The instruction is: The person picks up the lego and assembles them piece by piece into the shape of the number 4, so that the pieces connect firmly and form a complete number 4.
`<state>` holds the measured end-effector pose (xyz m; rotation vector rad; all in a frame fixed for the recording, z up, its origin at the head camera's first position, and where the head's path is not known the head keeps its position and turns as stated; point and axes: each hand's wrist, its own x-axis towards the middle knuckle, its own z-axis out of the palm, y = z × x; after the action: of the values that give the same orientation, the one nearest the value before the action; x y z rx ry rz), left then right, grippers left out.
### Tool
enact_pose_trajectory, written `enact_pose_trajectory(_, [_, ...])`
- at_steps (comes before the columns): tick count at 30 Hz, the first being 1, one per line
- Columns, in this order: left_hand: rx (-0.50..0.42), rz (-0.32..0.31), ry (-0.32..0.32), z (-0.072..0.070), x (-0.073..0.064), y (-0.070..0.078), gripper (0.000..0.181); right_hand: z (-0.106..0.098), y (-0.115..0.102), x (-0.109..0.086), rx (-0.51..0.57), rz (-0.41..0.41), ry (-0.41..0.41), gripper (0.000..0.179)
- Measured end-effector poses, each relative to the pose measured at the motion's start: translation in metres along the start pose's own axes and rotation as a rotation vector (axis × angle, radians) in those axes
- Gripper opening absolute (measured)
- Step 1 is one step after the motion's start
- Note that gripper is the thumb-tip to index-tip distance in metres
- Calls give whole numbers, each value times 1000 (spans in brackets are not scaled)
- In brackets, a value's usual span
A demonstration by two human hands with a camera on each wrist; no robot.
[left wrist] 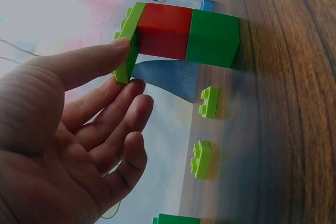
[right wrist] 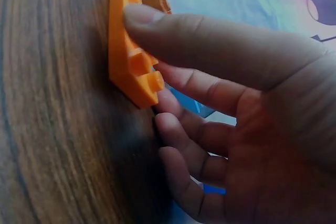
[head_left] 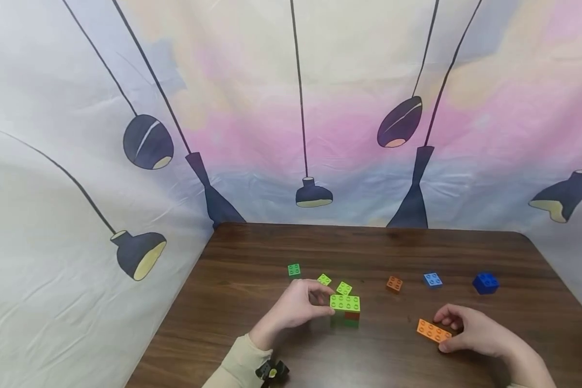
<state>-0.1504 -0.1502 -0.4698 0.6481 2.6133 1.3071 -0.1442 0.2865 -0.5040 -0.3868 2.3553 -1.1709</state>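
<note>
My left hand [head_left: 298, 304] pinches the left end of a lime green building brick [head_left: 344, 303], flat and with two rows of studs. The lime brick lies on a red brick [left wrist: 164, 31], which stands on a green brick [left wrist: 214, 38] on the table; the lime end overhangs to the left. To the right, my right hand [head_left: 480, 331] holds a flat orange brick [head_left: 432, 330] by its right end, low at the tabletop. Its thumb lies against the studded side in the right wrist view, and the index fingertip is hidden behind the brick.
Behind the stack lie two small lime bricks [head_left: 324, 279] and a small green brick [head_left: 294, 270]. Farther right are a brown brick [head_left: 394, 284], a light blue brick [head_left: 432, 279] and a dark blue brick [head_left: 486, 283]. A lamp-patterned curtain [head_left: 262, 134] hangs behind the wooden table [head_left: 378, 355].
</note>
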Motion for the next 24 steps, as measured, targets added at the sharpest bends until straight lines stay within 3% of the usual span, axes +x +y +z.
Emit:
enact_pose_trajectory(10, [1,-4,-6,1,-1,-1,30,3,1,3,14,35,-20,34])
enact_pose_trajectory(24, [-5,3,-8,-1,0,1,30,-1,1,4,-41,43,-14,41])
